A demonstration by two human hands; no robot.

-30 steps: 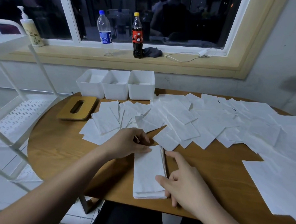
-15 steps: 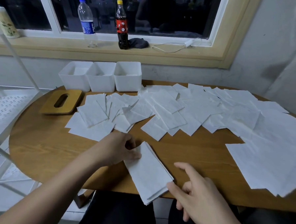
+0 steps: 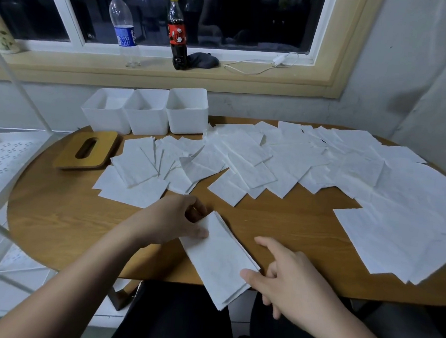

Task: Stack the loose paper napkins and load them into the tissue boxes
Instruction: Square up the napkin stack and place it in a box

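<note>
Stack [image 3: 218, 256]: folded napkins, lower centre of frame, askew, near end overhanging the table [image 3: 291, 224]; I judge it mid-squaring.
Left hand [image 3: 172, 223]: pinches the far corner, thumb on top, pinning it.
Right hand [image 3: 286, 278]: fingers spread, holding nothing, thumb against the near corner.
Loose napkins [image 3: 294, 167]: spread across middle and right.
Boxes [image 3: 145, 110]: three, white, upper left; lid [image 3: 87, 148] lies beside them, so I judge them ready for loading.

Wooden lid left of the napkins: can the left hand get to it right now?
Probably yes, once freed. The left hand grips the far end of the napkin stack, so it must let go first. Between it and the wooden lid lie only flat loose napkins and bare table.
</note>
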